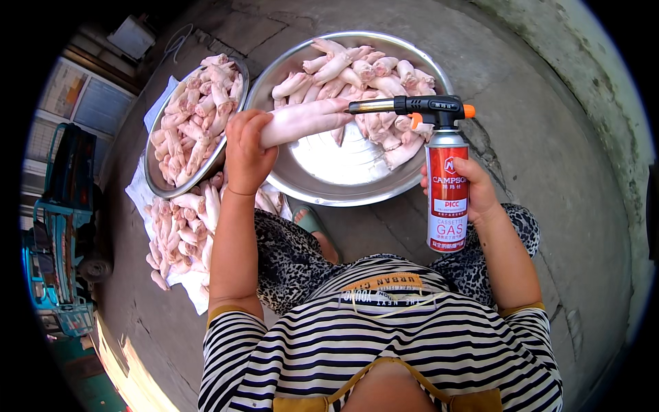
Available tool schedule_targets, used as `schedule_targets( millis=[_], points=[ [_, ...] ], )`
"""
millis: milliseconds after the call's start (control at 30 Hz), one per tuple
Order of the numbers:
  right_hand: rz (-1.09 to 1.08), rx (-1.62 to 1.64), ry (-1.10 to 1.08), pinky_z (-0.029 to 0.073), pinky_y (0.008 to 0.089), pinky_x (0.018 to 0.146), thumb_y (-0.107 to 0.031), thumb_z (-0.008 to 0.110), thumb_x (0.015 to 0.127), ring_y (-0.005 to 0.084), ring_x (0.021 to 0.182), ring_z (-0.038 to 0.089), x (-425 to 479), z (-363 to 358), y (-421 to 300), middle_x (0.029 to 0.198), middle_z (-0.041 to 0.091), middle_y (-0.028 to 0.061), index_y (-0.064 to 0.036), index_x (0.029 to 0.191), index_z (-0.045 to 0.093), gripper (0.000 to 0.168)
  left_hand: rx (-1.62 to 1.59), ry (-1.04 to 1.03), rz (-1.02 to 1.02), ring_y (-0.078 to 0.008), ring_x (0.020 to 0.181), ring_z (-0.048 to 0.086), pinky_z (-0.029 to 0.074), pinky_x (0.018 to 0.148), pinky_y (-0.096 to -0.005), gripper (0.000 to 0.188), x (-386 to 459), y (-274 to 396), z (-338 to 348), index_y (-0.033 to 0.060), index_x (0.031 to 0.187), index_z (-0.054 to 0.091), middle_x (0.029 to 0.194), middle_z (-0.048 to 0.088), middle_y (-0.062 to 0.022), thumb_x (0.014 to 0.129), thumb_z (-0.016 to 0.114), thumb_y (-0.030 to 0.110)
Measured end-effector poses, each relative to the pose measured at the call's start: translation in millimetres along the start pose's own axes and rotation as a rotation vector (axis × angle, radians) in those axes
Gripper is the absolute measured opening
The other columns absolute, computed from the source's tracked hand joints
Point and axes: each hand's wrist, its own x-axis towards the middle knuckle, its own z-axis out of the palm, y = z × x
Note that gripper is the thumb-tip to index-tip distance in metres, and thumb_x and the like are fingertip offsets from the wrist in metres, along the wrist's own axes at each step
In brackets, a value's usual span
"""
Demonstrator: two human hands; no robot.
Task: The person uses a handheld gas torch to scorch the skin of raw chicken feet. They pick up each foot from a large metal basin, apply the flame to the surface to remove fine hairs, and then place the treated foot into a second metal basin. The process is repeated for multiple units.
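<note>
My left hand [250,149] grips the thick end of a pale pig's trotter [304,121], held roughly level above a wide metal basin [329,195]. In my right hand [476,188] is a red and white gas canister [447,206], upright, with a black butane torch head [430,107] on top. The torch's metal nozzle [373,106] points left at the toe end of the trotter, touching it or very close. I cannot make out a flame. Behind the held trotter, many more pig's trotters [340,69] lie heaped in the basin.
To the left, a second metal basin [246,77] is piled with trotters [198,118]. Below it, more trotters [180,232] lie on white sheeting [193,296] on the concrete floor [149,329]. A blue cargo vehicle [62,221] stands far left; a wall [592,67] runs along the right.
</note>
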Motion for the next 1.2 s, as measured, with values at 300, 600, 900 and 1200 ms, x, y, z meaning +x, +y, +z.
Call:
schedule_targets(
  millis=[300, 600, 900, 1200],
  points=[
    [0.032, -0.062, 0.006, 0.057, 0.0323, 0.07, -0.033, 0.065, 0.08, 0.0202, 0.081, 0.068, 3.5, 9.5, -14.5, 0.094, 0.066, 0.0146, 0.001, 0.111, 0.056, 0.047, 0.013, 0.002, 0.027, -0.0326, 0.104, 0.054, 0.041, 0.093, -0.0421, 0.055, 11.7, -2.5, -7.5, 0.0083, 0.105, 0.057, 0.108, 0.059, -0.0112, 0.053, 0.065, -0.007],
    [0.017, -0.072, -0.017, 0.056, 0.0328, 0.072, -0.032, 0.064, 0.081, 0.0209, 0.083, 0.067, 3.5, 6.2, -12.1, 0.095, 0.065, 0.0143, 0.001, 0.113, 0.055, 0.046, 0.015, -0.026, 0.019, -0.0336, 0.104, 0.053, 0.041, 0.093, -0.0414, 0.051, 12.1, 3.7, -5.3, 0.0083, 0.103, 0.058, 0.106, 0.059, -0.01, 0.054, 0.063, -0.006],
    [0.055, -0.12, -0.011, 0.056, 0.0323, 0.072, -0.03, 0.065, 0.081, 0.0208, 0.084, 0.067, 3.9, 7.0, -12.1, 0.095, 0.065, 0.014, 0.001, 0.112, 0.055, 0.044, 0.026, -0.034, 0.04, -0.0326, 0.104, 0.054, 0.041, 0.093, -0.0422, 0.055, 12.5, 5.9, -6.5, 0.0091, 0.104, 0.058, 0.107, 0.059, -0.0104, 0.053, 0.066, -0.008],
    [0.12, -0.079, 0.029, 0.057, 0.0323, 0.068, -0.033, 0.065, 0.081, 0.0215, 0.081, 0.068, 5.2, 3.8, -13.2, 0.094, 0.066, 0.0147, 0.001, 0.109, 0.056, 0.045, 0.005, -0.065, 0.065, -0.0335, 0.105, 0.053, 0.041, 0.094, -0.0424, 0.054, 14.0, 10.3, -7.3, 0.0081, 0.104, 0.059, 0.106, 0.059, -0.0111, 0.052, 0.065, -0.008]
  ],
)
